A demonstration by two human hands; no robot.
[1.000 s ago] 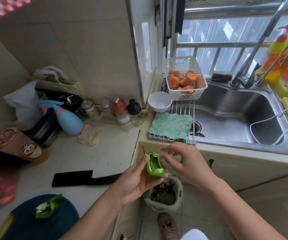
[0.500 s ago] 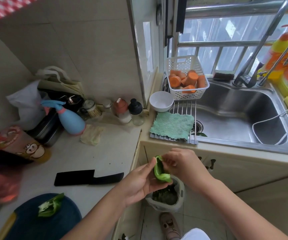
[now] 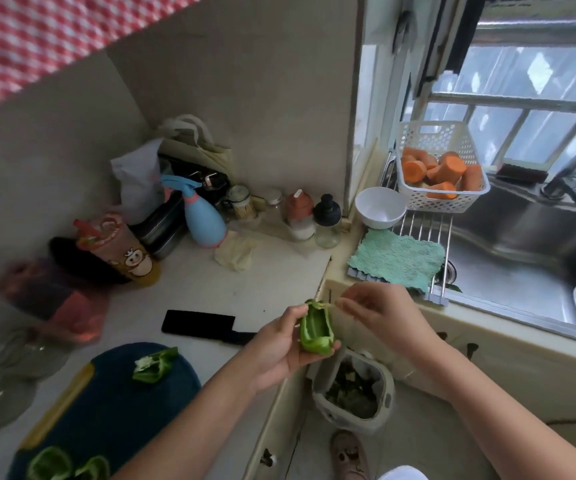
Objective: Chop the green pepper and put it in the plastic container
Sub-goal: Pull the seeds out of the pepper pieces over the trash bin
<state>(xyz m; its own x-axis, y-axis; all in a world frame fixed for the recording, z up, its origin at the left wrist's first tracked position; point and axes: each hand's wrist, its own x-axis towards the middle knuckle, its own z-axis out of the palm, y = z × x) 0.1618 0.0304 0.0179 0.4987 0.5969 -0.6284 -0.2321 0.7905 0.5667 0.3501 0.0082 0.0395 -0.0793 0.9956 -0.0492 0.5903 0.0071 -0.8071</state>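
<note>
Evidently cleaning, not chopping, is the step in hand: the left hand [image 3: 279, 353] cups a hollowed green pepper half [image 3: 315, 332], fingers curled round it, over the open scrap bin [image 3: 387, 393] on the floor, while the right hand [image 3: 385, 313] pinches a strand of pale pith [image 3: 328, 306] at the pepper's upper rim between thumb and forefinger. Next, I judge, the strand needs tearing free and dropping into the bin; then the half belongs on the dark blue cutting board [image 3: 113, 414], where other pepper pieces [image 3: 155, 364] lie, with the black cleaver [image 3: 198, 325] on the counter beside it taken up.
</note>
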